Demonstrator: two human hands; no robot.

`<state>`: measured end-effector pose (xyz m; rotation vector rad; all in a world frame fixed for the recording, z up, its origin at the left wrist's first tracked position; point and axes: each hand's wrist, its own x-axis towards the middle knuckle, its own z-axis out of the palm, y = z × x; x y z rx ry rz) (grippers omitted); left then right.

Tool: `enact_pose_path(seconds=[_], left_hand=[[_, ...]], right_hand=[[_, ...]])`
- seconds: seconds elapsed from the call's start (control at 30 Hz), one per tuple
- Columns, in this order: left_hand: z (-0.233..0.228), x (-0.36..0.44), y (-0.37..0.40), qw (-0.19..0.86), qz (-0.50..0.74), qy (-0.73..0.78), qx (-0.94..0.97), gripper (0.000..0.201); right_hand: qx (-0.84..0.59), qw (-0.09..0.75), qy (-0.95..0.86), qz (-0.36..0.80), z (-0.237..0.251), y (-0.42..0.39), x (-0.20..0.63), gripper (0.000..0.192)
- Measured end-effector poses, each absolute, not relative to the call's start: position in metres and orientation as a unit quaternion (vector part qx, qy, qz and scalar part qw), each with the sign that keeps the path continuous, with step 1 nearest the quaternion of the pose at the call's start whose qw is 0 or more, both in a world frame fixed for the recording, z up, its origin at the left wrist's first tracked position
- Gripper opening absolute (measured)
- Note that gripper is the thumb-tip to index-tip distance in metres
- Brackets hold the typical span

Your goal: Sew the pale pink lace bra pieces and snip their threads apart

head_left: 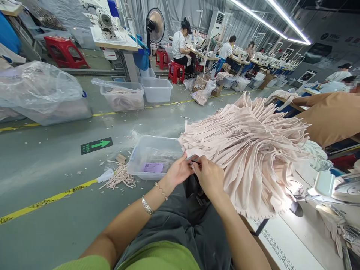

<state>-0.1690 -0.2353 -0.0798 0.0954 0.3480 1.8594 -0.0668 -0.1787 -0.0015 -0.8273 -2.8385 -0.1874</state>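
My left hand is closed at the fingertips on a small pale pink fabric piece, above my lap. Close against it, my right hand has its fingers pinched together. A thin dark object shows at those fingertips; its kind is too small to make out. To the right of my hands, a large heap of pale pink fabric pieces hangs over the sewing table. Below and left of my hands, a clear plastic bin on the floor holds clear bags and a purple label.
A sewing machine stands at the right with its lamp lit. Fabric scraps lie on the floor beside the bin. More plastic bins, red stools and a fan are farther back. Several people sit at machines; one person's brown clothing is close at right.
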Motion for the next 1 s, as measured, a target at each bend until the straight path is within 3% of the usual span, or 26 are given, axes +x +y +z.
enact_pose_path(seconds=[0.27,0.43,0.7,0.9,1.0], left_hand=[[-0.109,-0.145,-0.23,0.602,0.755,0.236,0.106,0.028],[-0.092,-0.171,-0.223,0.515,0.832,0.201,0.049,0.01],[-0.07,-0.174,-0.226,0.541,0.827,0.15,0.033,0.008],[-0.077,-0.171,-0.228,0.554,0.819,0.144,0.035,0.003],[-0.086,-0.163,-0.229,0.569,0.806,0.157,0.038,0.012]], right_hand=[[-0.296,0.157,-0.942,0.011,0.003,-0.172,-0.054,0.017],[-0.291,0.202,-0.935,0.035,0.007,-0.172,-0.039,0.018],[-0.294,0.115,-0.944,-0.093,0.001,-0.186,-0.047,0.015],[-0.265,0.069,-0.953,-0.132,-0.005,-0.182,-0.058,0.013],[-0.279,0.064,-0.95,-0.123,-0.003,-0.178,-0.055,0.016]])
